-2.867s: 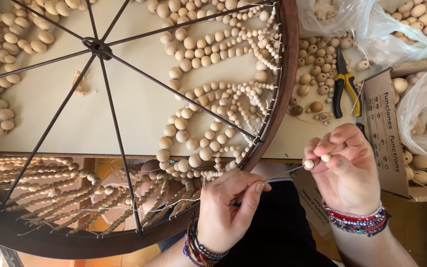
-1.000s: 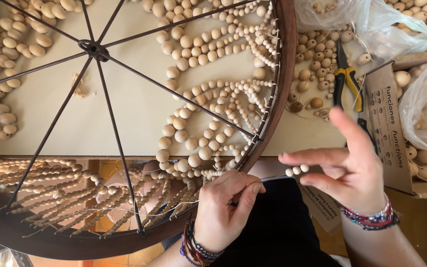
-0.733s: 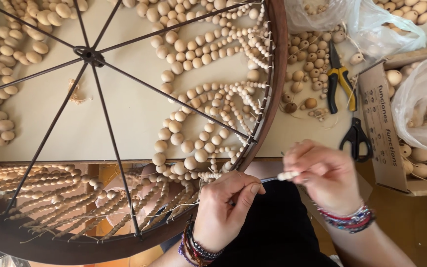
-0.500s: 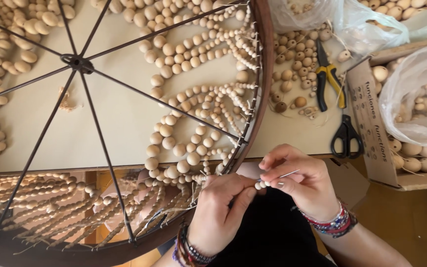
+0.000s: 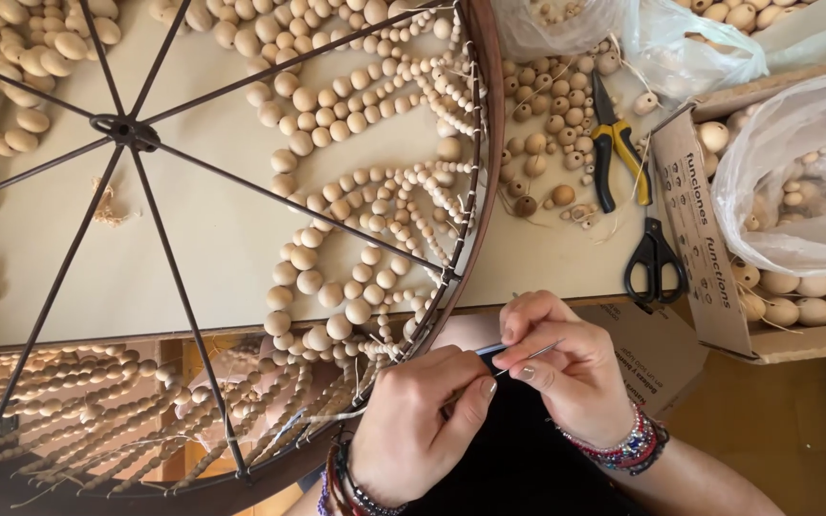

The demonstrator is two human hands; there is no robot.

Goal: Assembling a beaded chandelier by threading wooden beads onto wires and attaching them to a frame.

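Both hands meet at the frame (image 5: 478, 191) rim. Left hand (image 5: 413, 420) curls closed, pinching the cord taut. Right hand (image 5: 566, 368) pinches a needle (image 5: 528, 351) level, aligned for threading. Beads (image 5: 356, 239) hang strung inside; pliers (image 5: 614, 153) and scissors (image 5: 655, 258) lie within reach.

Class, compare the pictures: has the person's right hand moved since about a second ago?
Yes. The right hand has drawn in leftward, away from the cardboard box, to meet the left hand beside the hoop's rim.

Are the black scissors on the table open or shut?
Shut. The black scissors lie flat on the table with both blades together in one point, beside the yellow-handled pliers.
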